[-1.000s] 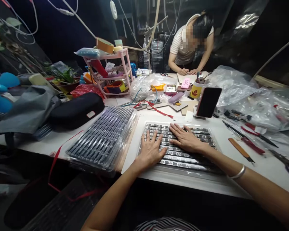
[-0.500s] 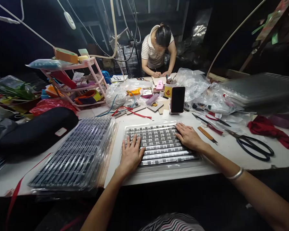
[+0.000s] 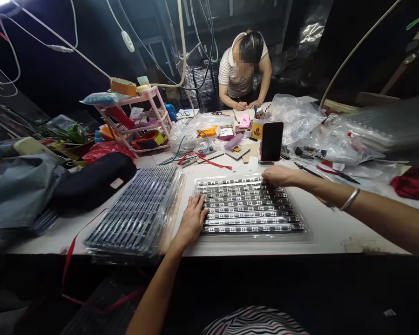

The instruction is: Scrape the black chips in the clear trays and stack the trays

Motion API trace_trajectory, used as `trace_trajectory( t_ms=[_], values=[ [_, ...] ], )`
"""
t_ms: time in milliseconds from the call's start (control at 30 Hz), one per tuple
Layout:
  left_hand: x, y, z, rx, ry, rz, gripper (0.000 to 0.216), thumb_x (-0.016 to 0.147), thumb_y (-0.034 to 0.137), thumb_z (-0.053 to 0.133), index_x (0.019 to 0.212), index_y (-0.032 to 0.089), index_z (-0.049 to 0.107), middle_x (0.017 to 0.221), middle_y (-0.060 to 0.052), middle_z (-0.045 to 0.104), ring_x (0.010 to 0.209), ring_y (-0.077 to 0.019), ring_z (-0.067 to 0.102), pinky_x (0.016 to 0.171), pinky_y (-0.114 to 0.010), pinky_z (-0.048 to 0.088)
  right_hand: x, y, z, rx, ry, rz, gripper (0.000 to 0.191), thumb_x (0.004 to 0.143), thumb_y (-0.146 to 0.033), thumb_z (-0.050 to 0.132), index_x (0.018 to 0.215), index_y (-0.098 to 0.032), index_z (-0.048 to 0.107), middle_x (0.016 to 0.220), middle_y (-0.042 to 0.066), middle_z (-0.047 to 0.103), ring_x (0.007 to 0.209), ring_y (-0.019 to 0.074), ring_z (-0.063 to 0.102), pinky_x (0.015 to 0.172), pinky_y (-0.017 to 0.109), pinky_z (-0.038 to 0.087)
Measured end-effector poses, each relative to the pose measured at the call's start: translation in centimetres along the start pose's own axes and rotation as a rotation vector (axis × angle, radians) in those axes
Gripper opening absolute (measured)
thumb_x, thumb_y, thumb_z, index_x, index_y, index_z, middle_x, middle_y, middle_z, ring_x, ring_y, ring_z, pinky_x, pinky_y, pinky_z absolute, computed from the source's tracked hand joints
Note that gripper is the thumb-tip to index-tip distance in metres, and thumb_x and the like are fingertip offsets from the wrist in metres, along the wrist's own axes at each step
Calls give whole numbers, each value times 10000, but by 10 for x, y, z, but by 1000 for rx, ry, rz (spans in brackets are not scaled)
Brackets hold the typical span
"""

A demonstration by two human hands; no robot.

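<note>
A clear plastic tray [image 3: 251, 207] with several rows of small dark printed parts lies on the white table in front of me. My left hand [image 3: 192, 218] rests flat on the tray's left edge, fingers stretched out. My right hand [image 3: 278, 175] sits at the tray's far edge, its fingers curled over the rim; what they grip beyond the rim I cannot see. To the left lies a stack of similar trays [image 3: 139, 209] wrapped in clear plastic.
A phone [image 3: 271, 141] stands upright just behind the tray. Pliers, cutters and plastic bags [image 3: 321, 135] lie at the right, with a red cloth [image 3: 414, 182]. A pink rack [image 3: 139, 116] and black case [image 3: 94, 179] sit left. Another person [image 3: 242, 70] works at the far side.
My right hand has moved from the tray's middle to its far edge and curled. My left hand slid to the left edge. The view has shifted.
</note>
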State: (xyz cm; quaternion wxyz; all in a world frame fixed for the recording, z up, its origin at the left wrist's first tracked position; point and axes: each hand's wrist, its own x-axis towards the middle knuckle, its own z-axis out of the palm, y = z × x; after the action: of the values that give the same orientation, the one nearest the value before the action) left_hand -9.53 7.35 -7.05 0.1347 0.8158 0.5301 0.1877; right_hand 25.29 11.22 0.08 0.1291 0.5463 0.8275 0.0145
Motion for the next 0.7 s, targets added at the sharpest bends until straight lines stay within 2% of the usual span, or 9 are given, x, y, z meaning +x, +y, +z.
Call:
trace_trajectory(
  t_ms=[133,267,367,467,500,533,600,700],
  values=[
    [0,3,5,-37,27,-15,476,920,310,399,1361,132,422,1489,-121,296,1399,-307,141,1103,-517,262,5,-6,9,0,23,-15,193,741,-13,485,794,-112,641,772,132,649,662,200,574,592,295,361],
    [0,4,3,-85,39,-21,459,916,282,390,1343,123,444,1485,-123,306,1402,-300,138,1111,-516,243,-13,-19,23,8,149,66,293,835,-36,349,888,-82,633,900,184,637,828,241,582,732,350,396],
    [-4,-3,-8,-189,30,-34,455,910,212,347,1347,124,439,1481,-120,320,1392,-251,218,1125,-462,243,-36,-27,38,42,239,168,317,892,-151,326,985,-88,623,1026,192,620,953,263,564,799,372,416],
    [-16,-10,-22,-295,79,-62,435,905,231,375,1324,155,468,1427,-109,416,1329,-206,367,1111,-408,288,-63,-34,65,97,317,285,435,925,-318,293,1202,-83,531,1251,202,531,1114,294,511,827,415,447],
    [-20,-11,-26,-316,91,-65,426,902,247,396,1308,153,486,1385,-109,463,1294,-200,414,1098,-394,312,-70,-36,75,130,343,357,496,924,-363,268,1249,-62,490,1294,220,497,1146,321,492,833,463,450],
    [-24,-12,-29,-330,95,-65,418,900,259,411,1293,148,503,1335,-108,506,1255,-194,455,1082,-380,336,-77,-38,85,229,389,493,545,911,-428,272,1263,-69,480,1312,213,488,1176,340,470,866,513,434],
    [-29,-10,-33,-338,88,-59,409,906,263,411,1281,140,516,1258,-102,550,1186,-179,507,1053,-355,371,-86,-41,101,414,419,652,628,873,-522,280,1256,-71,492,1331,206,478,1223,361,430,943,572,377],
    [-31,-6,-32,-327,68,-70,401,925,260,378,1288,155,513,1251,-86,545,1178,-164,501,1055,-337,364,-91,-46,104,638,431,713,682,822,-547,299,1241,-54,517,1354,202,459,1274,348,383,1051,541,295]
  ],
)
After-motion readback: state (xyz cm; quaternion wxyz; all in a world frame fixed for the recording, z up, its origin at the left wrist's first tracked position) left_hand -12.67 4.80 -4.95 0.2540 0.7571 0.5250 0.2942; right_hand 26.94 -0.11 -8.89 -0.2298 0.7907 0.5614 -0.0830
